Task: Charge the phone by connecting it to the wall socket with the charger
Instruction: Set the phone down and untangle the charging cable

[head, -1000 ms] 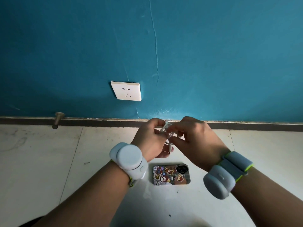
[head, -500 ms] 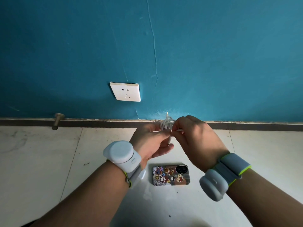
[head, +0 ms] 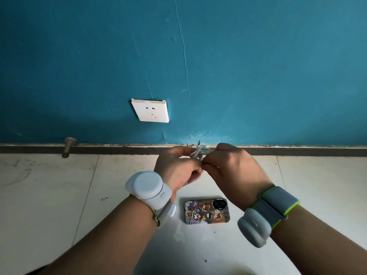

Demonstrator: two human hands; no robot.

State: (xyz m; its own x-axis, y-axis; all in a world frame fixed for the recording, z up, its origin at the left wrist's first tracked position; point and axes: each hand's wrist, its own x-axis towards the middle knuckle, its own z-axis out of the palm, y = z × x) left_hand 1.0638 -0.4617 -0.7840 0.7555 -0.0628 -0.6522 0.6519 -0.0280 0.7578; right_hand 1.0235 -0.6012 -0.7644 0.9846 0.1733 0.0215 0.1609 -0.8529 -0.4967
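White and limp, the charger cable (head: 198,152) sits bunched in loops between the two hands, held up over the floor (head: 59,195) just in front of the skirting. The left hand (head: 176,167) has its fingers curled round the bundle; the right hand (head: 234,171) pinches a strand at the near side of it. I judge it light and floppy, likely to tangle or spring loose, so it is best held by the stiff ends rather than the slack middle. A short metal tip pokes up above the loops, probably a connector, though it is too small to say which end. The plug block is not visible; it may be hidden inside the left palm. The phone (head: 207,211) lies face down on the floor below the hands, its sticker-covered case up and its port out of sight. The wall socket (head: 151,111) is bare, up and to the left.
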